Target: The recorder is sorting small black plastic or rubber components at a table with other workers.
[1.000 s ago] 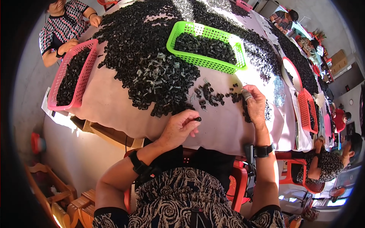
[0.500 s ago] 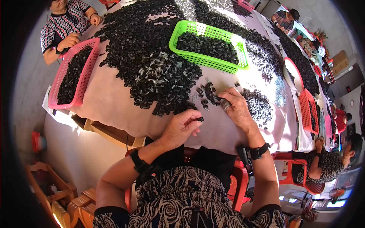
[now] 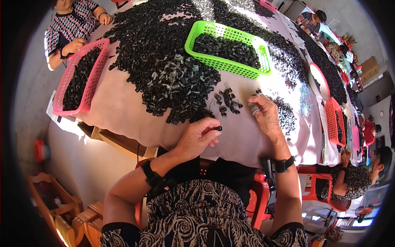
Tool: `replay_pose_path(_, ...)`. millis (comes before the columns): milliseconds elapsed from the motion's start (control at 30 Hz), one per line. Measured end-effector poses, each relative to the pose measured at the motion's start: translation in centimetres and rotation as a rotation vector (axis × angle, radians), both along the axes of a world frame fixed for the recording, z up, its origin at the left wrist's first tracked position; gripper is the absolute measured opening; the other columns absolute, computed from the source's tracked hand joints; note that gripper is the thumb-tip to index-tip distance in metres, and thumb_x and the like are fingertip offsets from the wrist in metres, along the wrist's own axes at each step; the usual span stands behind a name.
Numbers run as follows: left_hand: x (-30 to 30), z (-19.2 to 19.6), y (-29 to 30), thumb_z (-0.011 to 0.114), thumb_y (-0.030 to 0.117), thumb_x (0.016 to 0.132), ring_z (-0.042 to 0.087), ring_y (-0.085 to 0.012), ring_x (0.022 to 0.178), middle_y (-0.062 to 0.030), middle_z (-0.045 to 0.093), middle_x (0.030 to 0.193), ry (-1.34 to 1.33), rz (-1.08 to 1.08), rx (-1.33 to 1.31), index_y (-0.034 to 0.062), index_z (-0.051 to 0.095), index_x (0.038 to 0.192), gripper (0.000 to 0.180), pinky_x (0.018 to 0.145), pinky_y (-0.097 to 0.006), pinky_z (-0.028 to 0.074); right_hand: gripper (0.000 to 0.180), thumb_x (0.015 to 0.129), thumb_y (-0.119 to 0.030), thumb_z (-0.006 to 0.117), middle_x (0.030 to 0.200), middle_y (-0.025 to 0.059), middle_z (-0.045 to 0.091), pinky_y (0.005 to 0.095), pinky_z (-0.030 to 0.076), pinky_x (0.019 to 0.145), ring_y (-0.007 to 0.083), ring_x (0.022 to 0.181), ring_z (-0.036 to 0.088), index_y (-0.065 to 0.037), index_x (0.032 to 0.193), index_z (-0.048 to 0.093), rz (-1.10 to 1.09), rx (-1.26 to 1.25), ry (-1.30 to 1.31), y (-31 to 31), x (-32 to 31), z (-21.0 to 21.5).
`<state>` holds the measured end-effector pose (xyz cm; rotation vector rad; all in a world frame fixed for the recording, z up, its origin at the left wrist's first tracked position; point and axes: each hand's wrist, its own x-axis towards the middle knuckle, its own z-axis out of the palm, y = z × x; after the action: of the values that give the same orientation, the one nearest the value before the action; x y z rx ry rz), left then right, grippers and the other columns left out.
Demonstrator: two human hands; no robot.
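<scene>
My left hand (image 3: 198, 136) pinches a small black plastic part (image 3: 218, 128) between thumb and forefinger, just above the near part of the table. To the right, my right hand (image 3: 266, 114) is closed, its fingertips bent together beside a heap of small black parts (image 3: 284, 113); what they hold, if anything, is hidden. A greyish wrap covers one of its fingers. Between the hands, a little farther off, lies a loose cluster of black parts (image 3: 227, 101) with some small metal springs. More springs (image 3: 169, 82) are strewn over the big black heap (image 3: 152, 57) on the left.
A green basket (image 3: 230, 68) of black parts stands beyond my hands. Pink basket (image 3: 91, 88) at far left; red basket (image 3: 335, 123) and white bowl (image 3: 323, 84) at right. A co-worker (image 3: 74, 24) sits far left; several others sit along the right.
My right hand has moved right, away from the loose cluster, to the edge of the right heap. My left hand stays nearly in place with its black part.
</scene>
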<state>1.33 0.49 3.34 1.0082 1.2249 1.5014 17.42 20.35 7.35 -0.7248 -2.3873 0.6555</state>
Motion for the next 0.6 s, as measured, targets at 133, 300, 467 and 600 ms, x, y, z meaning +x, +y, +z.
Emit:
replay_pose_path(133, 0.1, 0.0, 0.0, 0.059, 0.004, 0.092, 0.060, -0.0096, 0.070, -0.0053, 0.060, 0.090, 0.006, -0.002, -0.003, -0.0012, 0.055, 0.107, 0.017, 0.061, -0.024, 0.051, 0.024, 0.077, 0.011, 0.058, 0.082, 0.0078, 0.062, 0.0288, 0.048, 0.069, 0.0203, 0.072, 0.059, -0.004, 0.095, 0.065, 0.072, 0.009, 0.039, -0.5, -1.1, -0.5)
replay_pose_path(300, 0.1, -0.2, -0.1, 0.059, 0.004, 0.092, 0.061, -0.0086, 0.071, -0.0040, 0.061, 0.089, 0.012, -0.004, 0.006, -0.0015, 0.055, 0.109, 0.018, 0.063, -0.023, 0.053, 0.020, 0.076, 0.008, 0.061, 0.085, 0.0129, 0.062, 0.0354, 0.049, 0.071, 0.0290, 0.077, 0.063, -0.001, 0.093, 0.064, 0.083, 0.055, -0.052, 0.4, -2.6, 0.5)
replay_pose_path(467, 0.0, -0.1, -0.1, 0.058, 0.004, 0.092, 0.061, -0.0084, 0.071, -0.0035, 0.061, 0.088, -0.002, -0.002, -0.007, -0.0016, 0.055, 0.109, 0.017, 0.063, -0.023, 0.053, 0.019, 0.077, 0.010, 0.058, 0.083, 0.0125, 0.062, 0.0341, 0.049, 0.068, 0.0267, 0.071, 0.063, 0.000, 0.092, 0.064, 0.130, -0.031, -0.038, 0.3, -3.1, 1.2)
replay_pose_path(600, -0.1, -0.2, -0.2, 0.058, 0.004, 0.093, 0.061, -0.0083, 0.070, -0.0033, 0.061, 0.088, -0.005, 0.005, -0.001, -0.0014, 0.056, 0.108, 0.017, 0.062, -0.023, 0.052, 0.018, 0.077, 0.010, 0.058, 0.082, 0.0111, 0.062, 0.0320, 0.048, 0.065, 0.0222, 0.068, 0.062, 0.000, 0.091, 0.064, 0.128, -0.089, -0.135, -0.3, -2.6, 1.3)
